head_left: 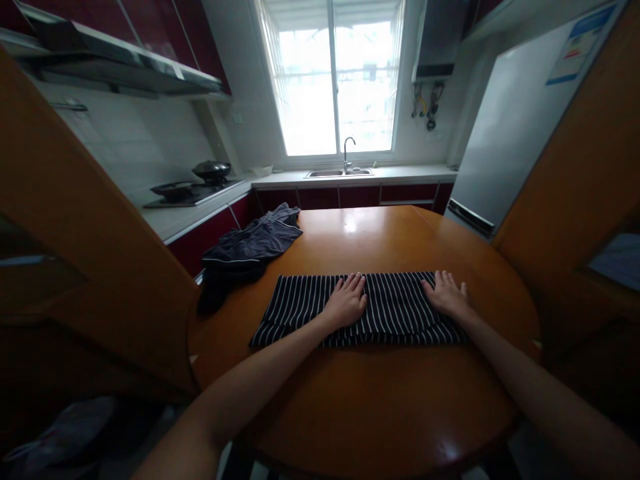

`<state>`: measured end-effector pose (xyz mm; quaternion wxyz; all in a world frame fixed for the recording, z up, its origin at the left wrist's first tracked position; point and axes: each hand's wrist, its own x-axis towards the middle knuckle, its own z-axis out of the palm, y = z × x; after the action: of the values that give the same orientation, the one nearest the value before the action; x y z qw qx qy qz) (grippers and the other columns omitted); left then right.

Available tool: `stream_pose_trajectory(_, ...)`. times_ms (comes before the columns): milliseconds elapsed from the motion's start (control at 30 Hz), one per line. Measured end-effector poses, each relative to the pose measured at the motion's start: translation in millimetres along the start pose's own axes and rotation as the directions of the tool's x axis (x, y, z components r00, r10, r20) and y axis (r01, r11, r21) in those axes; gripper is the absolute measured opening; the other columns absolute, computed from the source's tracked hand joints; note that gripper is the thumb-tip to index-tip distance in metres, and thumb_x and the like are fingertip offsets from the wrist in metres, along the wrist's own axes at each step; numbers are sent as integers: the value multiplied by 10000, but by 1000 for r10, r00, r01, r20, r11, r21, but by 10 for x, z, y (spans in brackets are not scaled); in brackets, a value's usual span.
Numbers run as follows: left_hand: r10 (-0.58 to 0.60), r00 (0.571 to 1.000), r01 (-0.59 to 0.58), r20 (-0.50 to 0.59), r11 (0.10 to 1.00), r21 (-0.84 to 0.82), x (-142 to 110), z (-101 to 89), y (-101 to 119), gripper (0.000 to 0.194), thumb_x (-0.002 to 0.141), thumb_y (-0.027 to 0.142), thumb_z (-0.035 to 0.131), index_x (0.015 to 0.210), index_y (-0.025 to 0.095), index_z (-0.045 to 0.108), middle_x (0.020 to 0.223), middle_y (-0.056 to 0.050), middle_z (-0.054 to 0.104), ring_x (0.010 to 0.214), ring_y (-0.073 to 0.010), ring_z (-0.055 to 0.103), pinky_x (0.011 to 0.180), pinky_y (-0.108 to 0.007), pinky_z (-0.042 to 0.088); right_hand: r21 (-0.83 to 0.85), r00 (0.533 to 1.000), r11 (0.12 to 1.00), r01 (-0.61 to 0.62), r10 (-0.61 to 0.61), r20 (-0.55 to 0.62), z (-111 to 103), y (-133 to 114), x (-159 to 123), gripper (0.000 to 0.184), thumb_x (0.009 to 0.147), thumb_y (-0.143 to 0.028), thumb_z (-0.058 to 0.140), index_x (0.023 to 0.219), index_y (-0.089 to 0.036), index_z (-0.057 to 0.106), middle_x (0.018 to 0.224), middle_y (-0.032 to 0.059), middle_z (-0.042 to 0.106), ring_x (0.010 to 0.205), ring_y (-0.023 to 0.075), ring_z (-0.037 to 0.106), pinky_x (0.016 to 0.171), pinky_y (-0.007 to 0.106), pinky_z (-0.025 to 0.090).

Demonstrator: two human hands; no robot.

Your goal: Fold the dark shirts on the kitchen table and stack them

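Note:
A black cloth with white stripes (pixel 300 300), folded into a long flat rectangle, lies across the wooden table (pixel 370 393). My left hand (pixel 347 300) rests flat on the middle of the cloth, fingers stretched out toward its far edge. Over the cloth's right end lies my right hand (pixel 447 293), its fingers spread and the thumb pointing left. Neither hand grips anything. Whether the striped cloth is a garment or a plain piece of fabric I cannot tell.
A heap of dark clothes (pixel 250 240) sits on the table's left edge. Beyond stand a sink (pixel 340 173) under the window, a stove (pixel 195 193) with pans at left, and a fridge (pixel 515 127) at right. Wooden door frames flank the table.

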<state>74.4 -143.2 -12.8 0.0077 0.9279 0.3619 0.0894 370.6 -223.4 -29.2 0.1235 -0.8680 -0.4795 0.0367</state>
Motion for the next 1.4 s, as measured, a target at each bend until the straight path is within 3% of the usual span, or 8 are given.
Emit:
stream_pose_trajectory(100,1,1000,-1,1,1000,-1,2,-13,12,608,1032,390,287,1564,96,313,1642,-120,250,1528,-268,194,1230,-484,177,31,995,999,-7,11,-99,-160,-69,-18,796,1021,-514,186,1527,97,247,1602,323,210,1516,400,133,1178,642,99)
stream_pose_trajectory(200,3,1000,-3,2,1000,4,10,-11,14,606,1030,380,296,1565,97,311,1643,-123,248,1529,-273,188,1226,-494,187,23,975,989,144,-138,-172,-239,-458,-109,725,1036,-457,173,1549,54,212,1645,256,134,1533,349,53,1192,615,36)
stream_pose_trajectory(433,7,1000,-7,-7,1000,22,16,23,-33,581,1030,367,295,1563,138,323,1639,-110,266,1526,-259,206,1225,-487,185,18,879,879,477,-477,-14,86,-1370,-413,603,1006,-302,273,1542,-31,312,1638,188,237,1521,295,181,1206,558,112)
stream_pose_trajectory(767,-38,999,38,2,999,-16,-30,65,-64,666,1037,527,244,1579,142,287,1647,-105,239,1531,-273,181,1227,-534,147,-47,911,910,412,-412,9,302,-1292,-412,626,1008,-379,282,1533,-47,360,1619,172,305,1508,293,234,1209,512,148)
stream_pose_trajectory(933,-190,973,193,130,981,-7,-297,-114,-659,757,1022,627,136,1594,141,236,1658,-123,184,1538,-280,146,1219,-534,161,-43,918,917,396,-397,-3,337,-1280,-405,642,1003,-419,278,1526,-64,385,1616,170,312,1505,296,244,1205,513,165)
stream_pose_trajectory(1100,-399,914,394,77,916,78,-789,-278,-1331,708,1034,586,185,1592,154,240,1657,-133,182,1538,-285,141,1215,-533,154,-25,921,921,388,-389,-15,352,-1288,-396,640,1000,-423,274,1524,-75,396,1615,167,316,1504,295,246,1205,516,156)
stream_pose_trajectory(1233,-480,874,475,79,877,75,-1022,-306,-1553,667,1045,526,200,1595,149,217,1654,-141,181,1535,-274,158,1215,-532,145,-28,921,921,389,-390,-16,345,-1297,-403,646,1001,-420,276,1528,-63,384,1616,172,311,1505,300,240,1206,516,147)
stream_pose_trajectory(1400,-532,837,528,132,847,62,-914,-352,-1661,755,1028,566,167,1586,58,206,1639,-200,175,1527,-309,170,1206,-543,180,-26,926,926,377,-377,-15,318,-1296,-427,654,1000,-427,286,1528,-54,382,1618,172,306,1506,304,236,1205,521,154)
